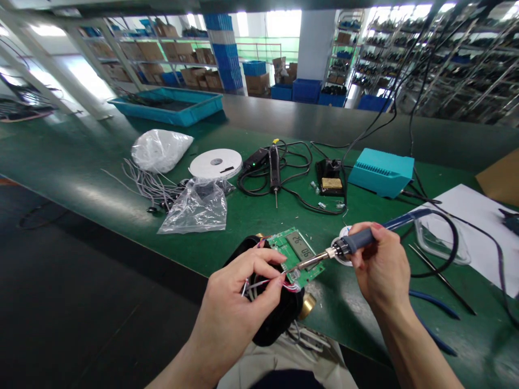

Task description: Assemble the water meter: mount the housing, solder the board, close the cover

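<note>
Left hand (pixel 239 294): filling lower centre of frame, nearest the camera; thumb and fingertips are pinching a thin wire (pixel 261 282) at the board's lower edge, grip narrow.
Blue tray (pixel 197 111): sitting upper left, on the back of the green bench (pixel 251 219).
White-filled bag (pixel 160 148): lying left of centre, grey cables (pixel 141 181) spreading out below it.
Clear bag (pixel 198 210): lying flat-ish just right of the cables, partly covering some of them.
White reel (pixel 215 161): lying behind the clear bag.
Black housing (pixel 275 324): resting at lower centre by the bench edge, brass fitting (pixel 308 306) sticking out right.
Circuit board (pixel 284 243): sitting over the housing, centre of frame, tilted; display (pixel 302 246) is showing digits.
Black tool (pixel 274 165): lying upper centre, thin tip pointing toward camera, cord looping around.
Iron stand (pixel 331 175): standing right of the tool, yellow sponge showing.
Soldering iron (pixel 359 239): slanting down-left over the board, tip reaching the wire; can't tell if touching.
Right hand (pixel 383 265): wrapping the iron's grey handle, right of centre, closed around it.
Teal box (pixel 381 173): sitting upper right.
Blue handles (pixel 438 304): lying lower right, below a thin metal tool (pixel 444 280).
White paper (pixel 472 216): lying at far right.
</note>
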`<action>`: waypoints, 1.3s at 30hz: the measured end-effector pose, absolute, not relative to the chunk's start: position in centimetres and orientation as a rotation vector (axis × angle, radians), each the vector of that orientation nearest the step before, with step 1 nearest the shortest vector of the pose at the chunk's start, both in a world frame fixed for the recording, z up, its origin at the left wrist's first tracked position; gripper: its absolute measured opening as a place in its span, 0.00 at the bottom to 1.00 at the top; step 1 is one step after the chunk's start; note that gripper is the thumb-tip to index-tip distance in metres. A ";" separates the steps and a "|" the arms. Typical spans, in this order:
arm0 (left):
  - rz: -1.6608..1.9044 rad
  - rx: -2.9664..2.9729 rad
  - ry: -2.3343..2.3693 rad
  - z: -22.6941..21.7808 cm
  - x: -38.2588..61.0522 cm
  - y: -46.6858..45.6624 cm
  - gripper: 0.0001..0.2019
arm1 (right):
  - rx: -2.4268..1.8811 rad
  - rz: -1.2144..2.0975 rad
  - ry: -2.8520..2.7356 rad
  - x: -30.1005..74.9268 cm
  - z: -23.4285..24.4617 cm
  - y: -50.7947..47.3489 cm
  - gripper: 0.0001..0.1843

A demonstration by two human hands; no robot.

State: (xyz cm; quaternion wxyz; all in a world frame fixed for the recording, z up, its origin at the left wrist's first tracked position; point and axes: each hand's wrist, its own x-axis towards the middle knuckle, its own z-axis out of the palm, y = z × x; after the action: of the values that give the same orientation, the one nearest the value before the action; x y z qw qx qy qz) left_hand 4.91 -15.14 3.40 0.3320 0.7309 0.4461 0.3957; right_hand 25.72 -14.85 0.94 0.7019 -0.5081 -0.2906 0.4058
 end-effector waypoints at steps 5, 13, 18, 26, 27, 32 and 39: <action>1.029 1.900 1.166 3.2 4.8 -15.0 0.06 | -1.125 0.907 -0.658 25.8 0.7 -14.9 0.17; 1.021 1.885 1.164 3.5 5.1 -15.0 0.07 | -0.951 0.812 -0.566 26.3 1.5 -15.1 0.16; 1.041 1.880 1.153 3.3 5.0 -14.9 0.07 | -0.913 0.743 -0.663 26.2 1.8 -15.3 0.13; 1.046 1.900 1.159 3.2 4.9 -14.9 0.06 | -1.145 0.640 -1.145 24.0 0.7 -15.8 0.12; 1.044 1.904 1.158 3.2 4.9 -14.9 0.06 | -1.189 0.614 -1.222 23.9 0.6 -15.9 0.12; 1.046 1.912 1.146 3.2 4.9 -14.9 0.07 | -1.327 0.625 -1.378 23.2 0.2 -16.2 0.20; 1.042 1.918 1.143 3.2 4.9 -14.8 0.06 | -1.281 0.598 -1.428 23.0 0.5 -16.1 0.25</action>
State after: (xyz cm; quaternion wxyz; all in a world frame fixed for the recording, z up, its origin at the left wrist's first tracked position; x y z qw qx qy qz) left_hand 4.93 -14.81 3.19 0.3323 0.7343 0.4374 0.3987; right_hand 22.99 -16.06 0.52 0.5361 -0.5380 -0.5999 0.2514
